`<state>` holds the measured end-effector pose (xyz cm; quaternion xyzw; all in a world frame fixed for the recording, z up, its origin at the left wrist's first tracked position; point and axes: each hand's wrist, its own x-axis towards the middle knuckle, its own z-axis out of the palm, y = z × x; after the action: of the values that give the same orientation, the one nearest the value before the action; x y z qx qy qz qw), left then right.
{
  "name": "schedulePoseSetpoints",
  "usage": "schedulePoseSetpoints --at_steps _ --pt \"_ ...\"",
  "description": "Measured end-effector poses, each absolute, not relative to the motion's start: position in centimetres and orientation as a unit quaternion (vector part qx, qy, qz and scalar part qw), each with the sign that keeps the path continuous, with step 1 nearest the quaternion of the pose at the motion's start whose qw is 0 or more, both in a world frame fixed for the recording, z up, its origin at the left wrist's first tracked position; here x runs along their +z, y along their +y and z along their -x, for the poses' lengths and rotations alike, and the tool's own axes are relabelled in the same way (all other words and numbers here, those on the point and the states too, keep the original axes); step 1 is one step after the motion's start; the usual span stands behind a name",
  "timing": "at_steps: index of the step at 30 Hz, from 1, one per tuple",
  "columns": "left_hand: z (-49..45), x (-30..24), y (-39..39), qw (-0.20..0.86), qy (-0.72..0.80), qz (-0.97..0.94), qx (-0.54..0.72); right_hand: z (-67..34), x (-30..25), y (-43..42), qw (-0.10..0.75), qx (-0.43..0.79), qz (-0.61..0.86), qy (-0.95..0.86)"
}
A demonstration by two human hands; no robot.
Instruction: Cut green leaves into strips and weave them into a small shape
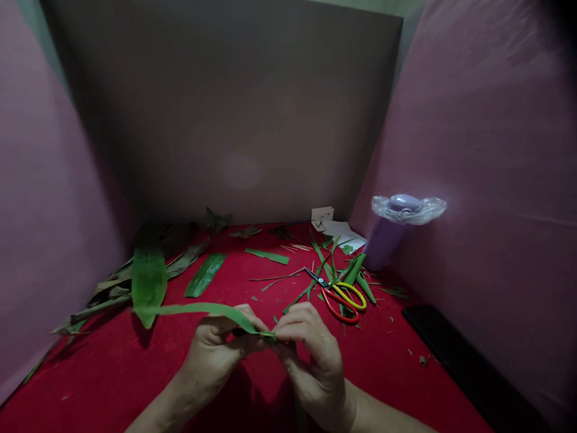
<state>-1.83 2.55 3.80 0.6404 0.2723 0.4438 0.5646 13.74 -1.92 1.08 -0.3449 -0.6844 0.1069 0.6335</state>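
My left hand (pixel 216 349) and my right hand (pixel 311 349) meet low in the middle of the view, both pinching one long green leaf strip (pixel 193 310). The strip runs leftward from my fingers and ends in a broad leaf blade (pixel 148 276) that rises at the left. The fingers of both hands are closed on the strip's narrow end (pixel 268 334) where the thumbs come together. Red-and-yellow handled scissors (pixel 340 294) lie on the red cloth (pixel 112 379) just beyond my right hand.
Cut green leaf pieces (pixel 205 273) and dry brown leaves (pixel 108 288) lie scattered at the left and back. A lilac cylinder with a plastic-wrapped top (pixel 396 219) stands at the right, near white paper slips (pixel 338 228). A dark flat object (pixel 446 349) lies at the right. Pink walls enclose the space.
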Motion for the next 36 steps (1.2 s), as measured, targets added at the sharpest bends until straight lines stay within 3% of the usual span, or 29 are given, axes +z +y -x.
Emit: schedulePoseSetpoints --at_steps 12,14,18,23,26,29,33,36 --pt "1.6 3.4 2.7 0.497 0.322 -0.693 0.411 -15.2 1.9 -1.8 0.617 0.151 0.413 -0.653" --pt "1.7 3.1 2.6 0.416 0.349 -0.746 0.387 -15.4 2.4 -1.9 0.600 0.140 0.408 -0.674" --pt "2.1 3.2 2.5 0.141 0.310 -0.854 0.393 -15.1 3.3 -2.6 0.579 0.163 0.432 -0.672" --pt "2.8 3.6 2.4 -0.181 0.252 -0.862 0.402 -13.8 3.5 -3.0 0.471 0.478 0.486 -0.560" --pt "3.0 3.4 2.4 -0.254 0.224 -0.855 0.394 -12.9 3.7 -2.8 0.415 0.624 0.452 -0.483" --pt "3.0 3.2 2.4 -0.269 0.210 -0.852 0.397 -12.3 4.2 -2.9 0.416 0.669 0.428 -0.443" --pt "2.8 3.3 2.3 -0.254 0.204 -0.854 0.406 -12.8 5.4 -3.3 0.422 0.606 0.471 -0.482" --pt "2.5 3.9 2.1 -0.222 0.187 -0.868 0.403 -14.0 6.4 -3.3 0.364 0.349 0.519 -0.690"
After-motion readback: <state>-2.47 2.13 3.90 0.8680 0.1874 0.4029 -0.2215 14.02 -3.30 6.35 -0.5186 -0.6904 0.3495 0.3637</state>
